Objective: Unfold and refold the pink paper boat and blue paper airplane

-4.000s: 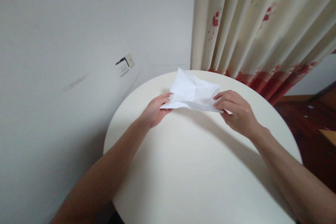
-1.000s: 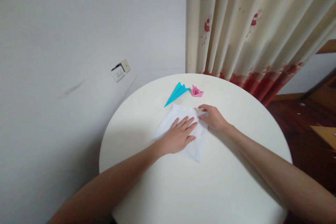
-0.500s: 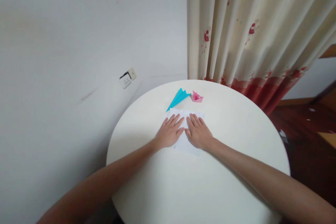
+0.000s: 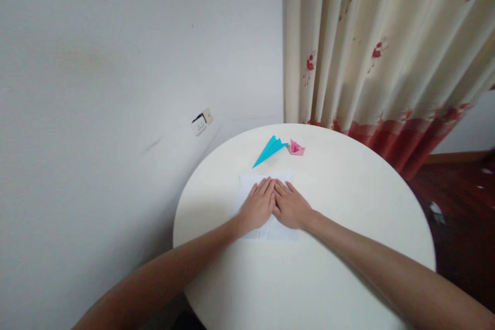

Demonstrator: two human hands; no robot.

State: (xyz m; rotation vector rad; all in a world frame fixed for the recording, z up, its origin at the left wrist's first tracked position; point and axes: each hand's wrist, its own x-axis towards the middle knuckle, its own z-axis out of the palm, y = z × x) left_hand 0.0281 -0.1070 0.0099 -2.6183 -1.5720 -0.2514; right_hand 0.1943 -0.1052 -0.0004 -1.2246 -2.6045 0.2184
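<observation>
A sheet of white paper (image 4: 284, 232) lies on the round white table (image 4: 348, 185), partly covered by both hands. My left hand (image 4: 258, 207) rests flat on it, palm down, with the fingers stretched out. Beside it, my right hand (image 4: 292, 206) also lies flat on the sheet, and the two hands touch at the fingers and thumbs. Beyond the paper sits a blue paper plane (image 4: 268, 151), its point towards the sheet. A small pink paper boat (image 4: 297, 148) stands just right of the plane.
Close along the table's left side runs a white wall (image 4: 116, 87) with a power socket (image 4: 199, 125). A cream curtain with red flowers (image 4: 371, 62) hangs behind the table. Dark red floor (image 4: 460, 211) shows at the right, with a small white object on it.
My hands have come together from slightly apart, still flat on the paper. More of the sheet shows left of my left hand. The whole view has shifted a little.
</observation>
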